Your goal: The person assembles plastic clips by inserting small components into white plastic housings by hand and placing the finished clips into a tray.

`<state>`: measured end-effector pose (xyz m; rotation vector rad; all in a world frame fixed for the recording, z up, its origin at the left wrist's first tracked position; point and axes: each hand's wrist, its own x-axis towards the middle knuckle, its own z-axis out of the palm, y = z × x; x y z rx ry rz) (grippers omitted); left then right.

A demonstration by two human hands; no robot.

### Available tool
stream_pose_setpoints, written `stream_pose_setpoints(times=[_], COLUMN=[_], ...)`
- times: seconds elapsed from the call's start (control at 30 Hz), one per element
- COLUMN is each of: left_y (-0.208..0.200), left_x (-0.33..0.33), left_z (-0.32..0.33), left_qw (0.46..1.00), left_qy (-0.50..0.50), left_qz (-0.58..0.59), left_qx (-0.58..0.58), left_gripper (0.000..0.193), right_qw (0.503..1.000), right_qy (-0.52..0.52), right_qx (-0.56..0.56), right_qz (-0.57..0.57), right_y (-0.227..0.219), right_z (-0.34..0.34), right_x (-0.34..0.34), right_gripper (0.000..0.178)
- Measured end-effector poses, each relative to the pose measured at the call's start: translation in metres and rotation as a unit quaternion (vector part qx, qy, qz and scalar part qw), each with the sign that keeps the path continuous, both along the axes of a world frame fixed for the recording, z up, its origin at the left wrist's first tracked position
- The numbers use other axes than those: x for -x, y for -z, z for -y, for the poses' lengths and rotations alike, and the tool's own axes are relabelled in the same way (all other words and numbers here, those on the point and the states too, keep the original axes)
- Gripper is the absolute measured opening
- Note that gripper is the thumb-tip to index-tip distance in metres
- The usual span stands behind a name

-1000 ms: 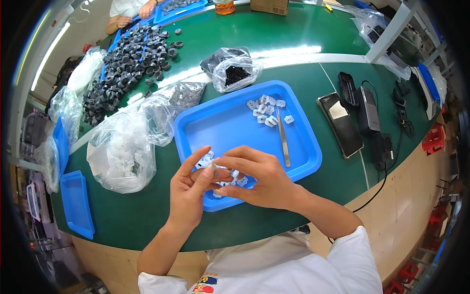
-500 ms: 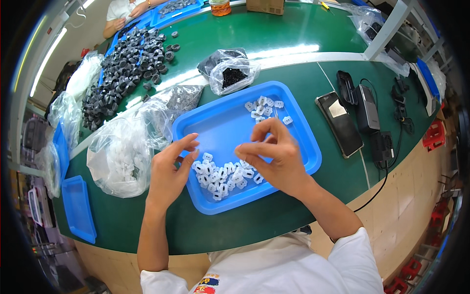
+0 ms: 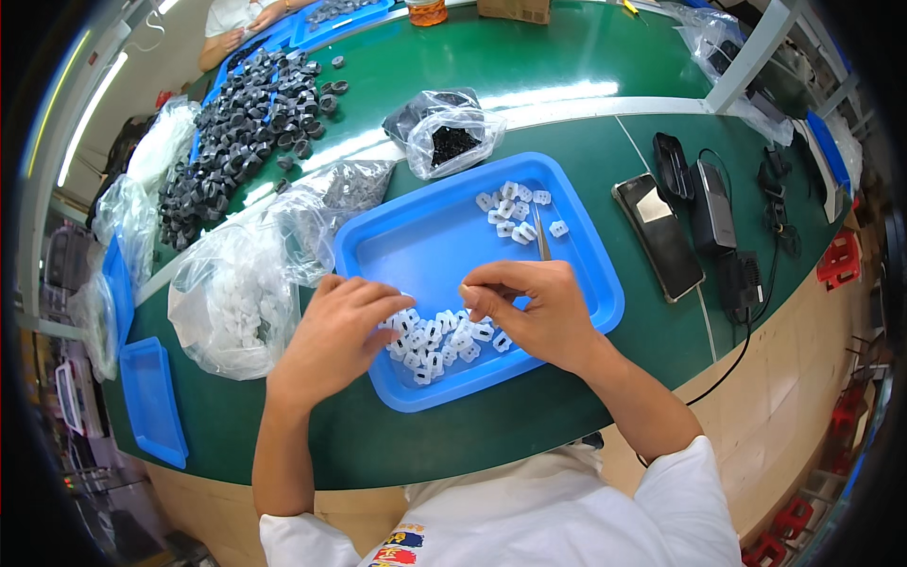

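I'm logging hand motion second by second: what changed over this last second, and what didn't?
Both hands parted, then came back over the near pile of white parts. The left hand rests on the pile; the right hand hovers pinched above it. The blue tray, tweezers and far white parts stayed put.

1. My left hand and right hand crowd the blue tray's near end.
2. Its bare middle lies open to me.
3. Tweezers and a clear bag block the sides.

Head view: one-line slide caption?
Both hands, left hand and right hand, sort small white plastic parts in a blue tray on a green table.
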<state>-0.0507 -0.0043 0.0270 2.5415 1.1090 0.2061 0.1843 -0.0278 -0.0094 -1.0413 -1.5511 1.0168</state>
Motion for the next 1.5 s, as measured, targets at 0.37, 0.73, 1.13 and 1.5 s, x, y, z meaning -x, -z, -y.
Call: stream_pose_setpoints(times=[0.37,0.73,1.13,1.5], left_y=[0.013,0.024,0.039,0.045], left_x=[-0.008,-0.024,-0.036,-0.037], left_z=[0.009,0.04,0.064,0.07], left_qw=[0.999,0.773,0.571,0.589], left_qy=[0.027,-0.212,-0.284,-0.271], left_qz=[-0.016,0.472,0.645,0.655], left_qx=[-0.031,0.368,0.422,0.388], left_gripper=[0.031,0.019,0.021,0.023], right_qw=[0.997,0.986,0.997,0.993], right_qy=[-0.06,-0.13,-0.073,-0.102], right_qx=[0.029,0.088,0.036,0.047], right_qz=[0.034,-0.061,-0.01,0.018], right_y=[0.0,-0.004,-0.002,-0.002], right_z=[0.003,0.009,0.015,0.013], right_x=[0.001,0.006,0.012,0.01], right_gripper=[0.011,0.015,0.016,0.016])
